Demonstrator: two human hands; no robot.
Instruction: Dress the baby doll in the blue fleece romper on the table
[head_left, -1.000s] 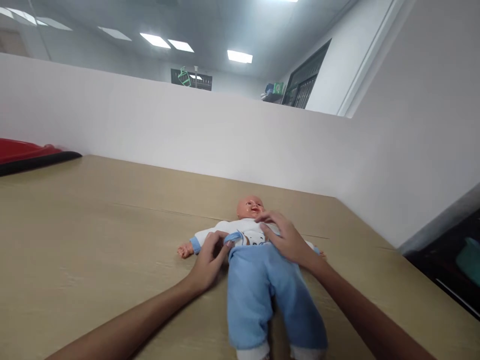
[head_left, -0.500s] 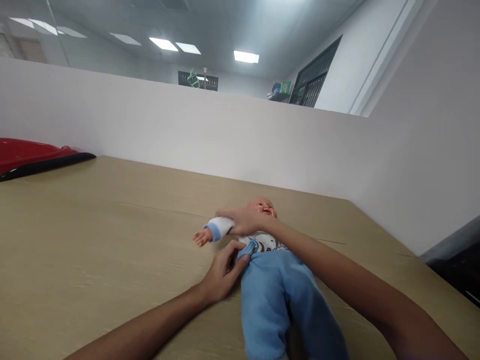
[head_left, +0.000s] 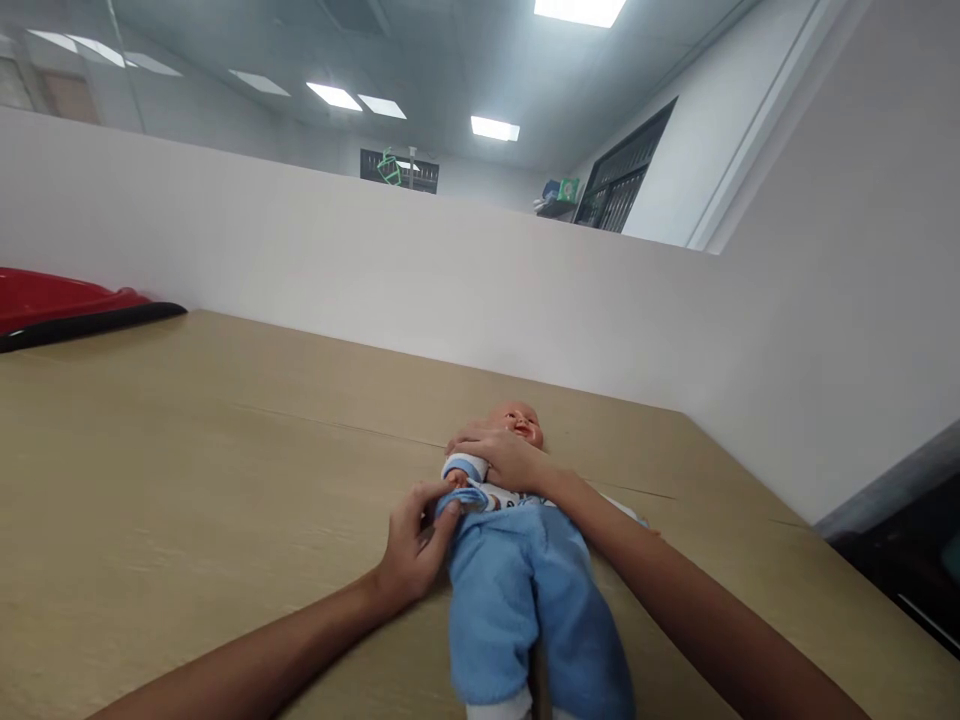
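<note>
A baby doll (head_left: 519, 418) lies on its back on the table, head away from me, in a white printed top with blue cuffs. Its blue trousers (head_left: 499, 575) reach up to the waist. My left hand (head_left: 414, 540) pinches the waistband at its left edge, pulling the cloth outward. My right hand (head_left: 514, 460) crosses over the doll's chest, its fingers round the upper part of the white sleeve (head_left: 466, 466). The doll's small hand (head_left: 456, 479) points down at the pulled waistband. My right forearm hides part of the top and the other sleeve.
The wooden table (head_left: 225, 480) runs back to a low white wall (head_left: 360, 270). A red object with a black edge (head_left: 67, 300) stands at the far left. Something dark (head_left: 907, 550) is beyond the table's right edge.
The doll's arm, stretched out to the left before, is now bent in, its hand down by the waistband. My right hand has moved with it; my left still pinches the waistband.
</note>
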